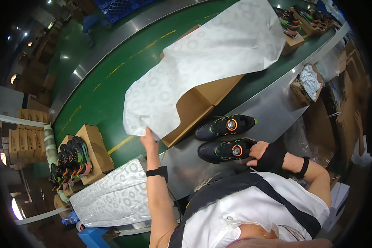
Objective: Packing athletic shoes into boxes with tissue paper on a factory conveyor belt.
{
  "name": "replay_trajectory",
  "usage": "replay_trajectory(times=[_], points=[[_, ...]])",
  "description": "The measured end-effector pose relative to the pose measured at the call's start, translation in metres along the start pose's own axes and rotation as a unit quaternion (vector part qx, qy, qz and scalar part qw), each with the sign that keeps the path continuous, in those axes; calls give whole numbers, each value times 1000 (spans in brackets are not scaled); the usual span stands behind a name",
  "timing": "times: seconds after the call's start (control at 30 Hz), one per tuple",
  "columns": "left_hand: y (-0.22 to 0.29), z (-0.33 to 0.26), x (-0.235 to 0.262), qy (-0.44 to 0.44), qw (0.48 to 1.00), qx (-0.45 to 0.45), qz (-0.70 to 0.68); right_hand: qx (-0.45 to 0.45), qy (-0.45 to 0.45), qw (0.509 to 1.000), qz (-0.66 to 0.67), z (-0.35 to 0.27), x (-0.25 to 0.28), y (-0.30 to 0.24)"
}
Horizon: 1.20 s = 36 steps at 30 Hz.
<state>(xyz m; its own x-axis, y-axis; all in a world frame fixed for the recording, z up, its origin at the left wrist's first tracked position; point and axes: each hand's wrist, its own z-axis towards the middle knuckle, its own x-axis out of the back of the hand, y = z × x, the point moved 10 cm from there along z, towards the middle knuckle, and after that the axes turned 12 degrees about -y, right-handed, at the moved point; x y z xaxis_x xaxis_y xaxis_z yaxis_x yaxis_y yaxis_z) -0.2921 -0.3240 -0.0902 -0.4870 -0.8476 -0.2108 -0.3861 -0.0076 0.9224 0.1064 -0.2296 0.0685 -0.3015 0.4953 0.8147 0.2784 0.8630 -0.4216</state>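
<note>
A large sheet of white patterned tissue paper (165,89) spreads across an open brown cardboard shoebox (206,101) on the green belt. At the near left corner of the sheet, my left hand (150,142) pinches its edge. Two black shoes with round orange-ringed dials lie side by side on the metal ledge: a farther shoe (225,127) and a nearer shoe (225,151). My right hand (260,153), in a black wrist wrap, has its fingers curled on the right end of the nearer shoe. Part of its grip is hidden.
A stack of the same paper (115,194) lies at the lower left. Beyond it, several shoes (72,161) rest against a cardboard box (95,153). A small carton of crumpled paper (309,84) sits on the ledge at right. More shoes (289,22) stand at the far right.
</note>
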Motion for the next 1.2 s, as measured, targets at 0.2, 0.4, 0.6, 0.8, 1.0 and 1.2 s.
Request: replay_trajectory(times=[0.2,0.4,0.6,0.8,1.0,1.2], points=[[-7,-16,-17,20,996,-48,66,-54,46,992,-107,24,-20,7],[1,-21,1,42,983,-44,175,174,122,977,34,44,84,-64],[3,-24,-16,-8,979,-59,195,19,-41,996,-78,54,-6,-17],[23,-29,-13,18,942,-155,296,-94,-198,924,313,52,-23,-14],[50,-47,-27,26,888,-186,421,7,-52,996,65,71,15,-17],[51,-107,-32,66,697,-529,479,275,39,844,459,148,134,-81]])
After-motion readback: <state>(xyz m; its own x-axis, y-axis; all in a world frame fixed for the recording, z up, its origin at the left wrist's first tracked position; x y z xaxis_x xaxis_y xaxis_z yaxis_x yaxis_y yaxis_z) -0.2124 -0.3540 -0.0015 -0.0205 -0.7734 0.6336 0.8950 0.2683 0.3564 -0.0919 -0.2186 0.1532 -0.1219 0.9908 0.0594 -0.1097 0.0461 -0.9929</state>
